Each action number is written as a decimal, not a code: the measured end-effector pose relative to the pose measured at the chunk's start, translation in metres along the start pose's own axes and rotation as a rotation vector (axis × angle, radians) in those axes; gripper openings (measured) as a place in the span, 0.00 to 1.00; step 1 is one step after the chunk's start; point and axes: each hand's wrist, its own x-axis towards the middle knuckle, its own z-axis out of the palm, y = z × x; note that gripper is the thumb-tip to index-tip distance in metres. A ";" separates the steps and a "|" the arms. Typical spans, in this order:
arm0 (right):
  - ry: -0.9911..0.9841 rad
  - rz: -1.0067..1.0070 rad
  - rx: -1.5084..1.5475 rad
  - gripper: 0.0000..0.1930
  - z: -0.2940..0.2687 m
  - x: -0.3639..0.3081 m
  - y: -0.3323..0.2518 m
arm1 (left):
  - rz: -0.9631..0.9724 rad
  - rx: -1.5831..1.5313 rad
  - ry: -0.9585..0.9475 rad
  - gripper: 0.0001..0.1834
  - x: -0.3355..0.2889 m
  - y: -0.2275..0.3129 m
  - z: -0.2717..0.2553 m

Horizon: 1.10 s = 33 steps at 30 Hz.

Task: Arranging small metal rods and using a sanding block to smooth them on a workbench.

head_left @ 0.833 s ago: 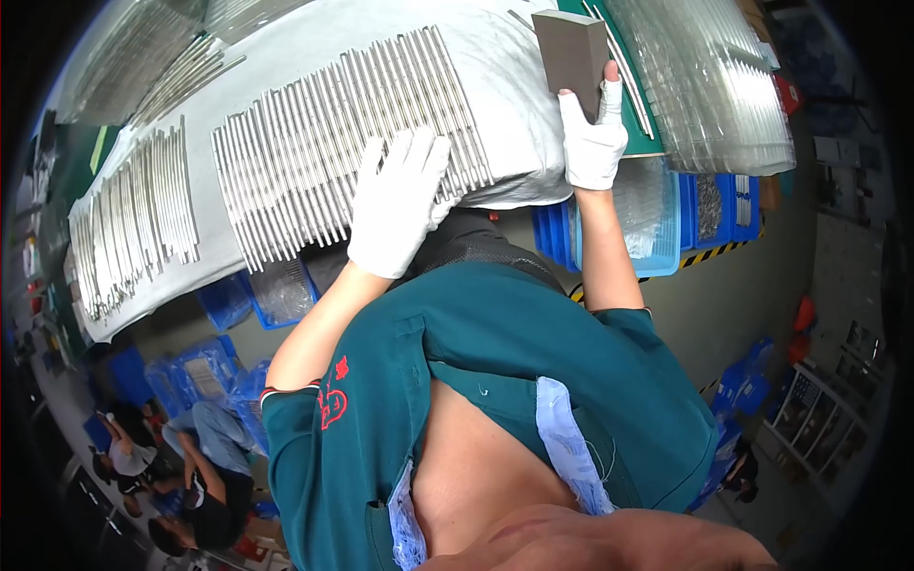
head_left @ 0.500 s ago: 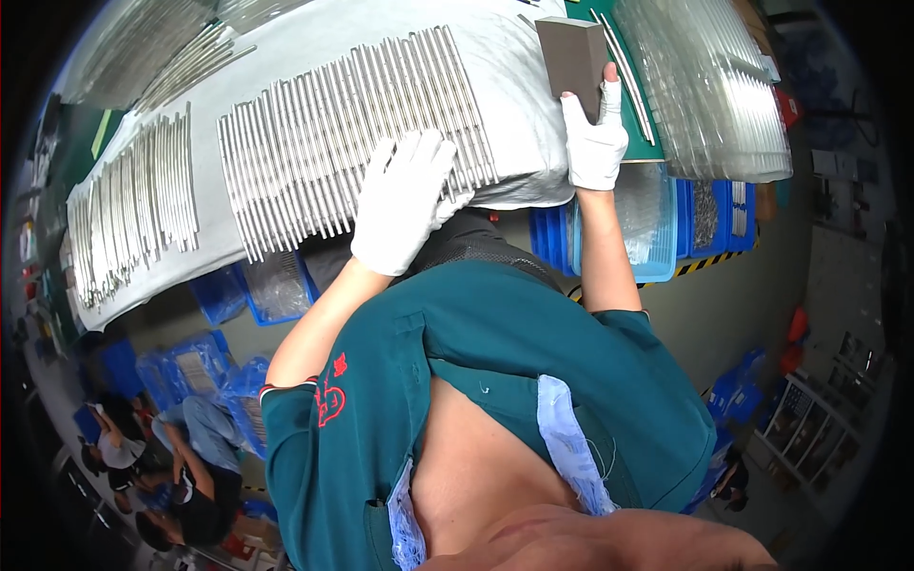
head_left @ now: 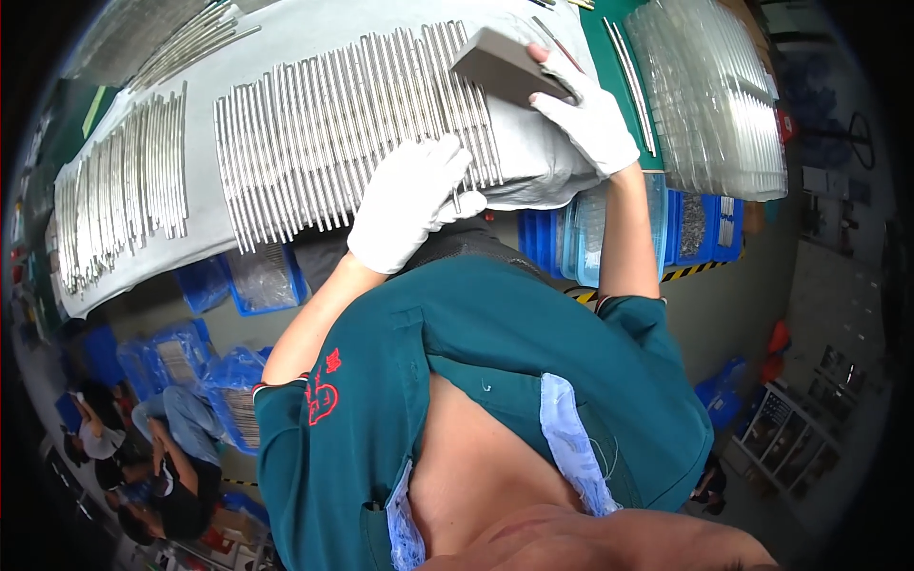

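Note:
A long row of slim metal rods [head_left: 314, 143] lies side by side on a white cloth [head_left: 543, 152]. My left hand [head_left: 405, 205], in a white glove, is closed at the near edge of this row, toward its right end. A rod's end shows between its thumb and fingers. My right hand [head_left: 598, 122], also gloved in white, grips one end of a dark grey-brown rectangular block [head_left: 505, 67]. The block is tilted, and its far end hangs over the upper right rods. Whether it touches them I cannot tell.
Another group of rods [head_left: 129, 186] lies on the left, with more rods [head_left: 195, 43] behind it. Clear plastic packs [head_left: 709, 105] are stacked at the right, beside two rods [head_left: 630, 86] on a green surface. Blue bins [head_left: 700, 224] stand below the table; people sit at lower left.
My right hand has moved left with the block, from beside the cloth to over the row's right end, turning it flatter. My left hand has shifted slightly, and a rod's end now shows in its fingers.

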 end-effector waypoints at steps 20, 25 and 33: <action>-0.361 -0.232 -0.174 0.24 0.027 0.040 -0.028 | -0.050 -0.118 0.100 0.27 -0.016 -0.002 0.018; -0.326 -0.249 -0.151 0.24 0.004 0.042 -0.005 | -0.016 -0.172 0.113 0.28 -0.016 -0.006 0.022; -0.387 -0.056 0.014 0.24 -0.005 0.037 -0.012 | 0.011 -0.128 0.094 0.26 -0.017 -0.007 0.017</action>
